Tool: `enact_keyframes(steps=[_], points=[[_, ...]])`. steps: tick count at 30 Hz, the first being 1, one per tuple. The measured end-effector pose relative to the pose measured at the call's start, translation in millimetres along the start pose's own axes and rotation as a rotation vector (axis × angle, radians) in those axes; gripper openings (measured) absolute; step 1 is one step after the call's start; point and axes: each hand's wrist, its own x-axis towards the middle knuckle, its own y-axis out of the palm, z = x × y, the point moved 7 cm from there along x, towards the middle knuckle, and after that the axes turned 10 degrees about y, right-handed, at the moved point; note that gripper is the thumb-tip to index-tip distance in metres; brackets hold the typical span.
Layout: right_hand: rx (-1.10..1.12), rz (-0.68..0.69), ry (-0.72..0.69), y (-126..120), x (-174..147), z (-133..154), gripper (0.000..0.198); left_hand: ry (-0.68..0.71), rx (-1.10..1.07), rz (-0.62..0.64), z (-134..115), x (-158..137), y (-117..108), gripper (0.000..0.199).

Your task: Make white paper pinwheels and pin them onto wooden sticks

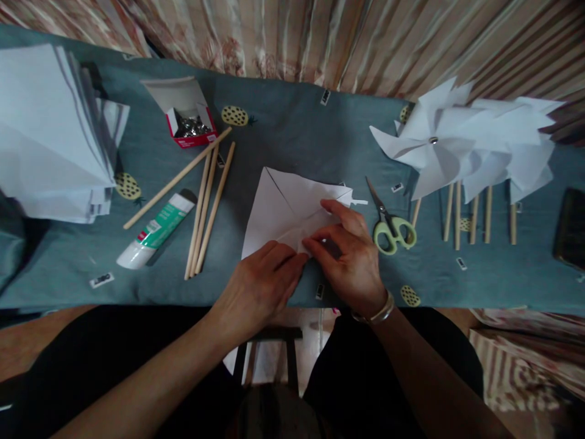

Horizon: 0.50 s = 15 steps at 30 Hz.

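Note:
A white paper square [274,207] with slits running in from its corners lies in front of me on the cloth-covered table. My left hand [267,277] has its fingers closed on the paper's near edge. From the right, my right hand [350,250], with a bracelet at the wrist, pinches the paper close to the left fingertips; its index finger reaches over the sheet. The paper's near corner is hidden by both hands. Just right of my right hand lie scissors [388,225] with green handles.
Wooden sticks [210,207], a glue stick [155,231] and an open box of metal pins [192,125] lie to the left, beyond them a paper stack [50,134]. Finished paper pinwheels [439,143] on sticks overlap at right. A dark phone-like object [570,228] sits at the right edge.

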Motion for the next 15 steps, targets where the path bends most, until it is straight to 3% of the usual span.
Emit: enact_keyframes(steps=[15], points=[[-0.027, -0.036, -0.014, 2.5, 1.9, 2.5, 0.011, -0.044, 0.015, 0.016, 3.4, -0.7, 2.8, 0.019]])
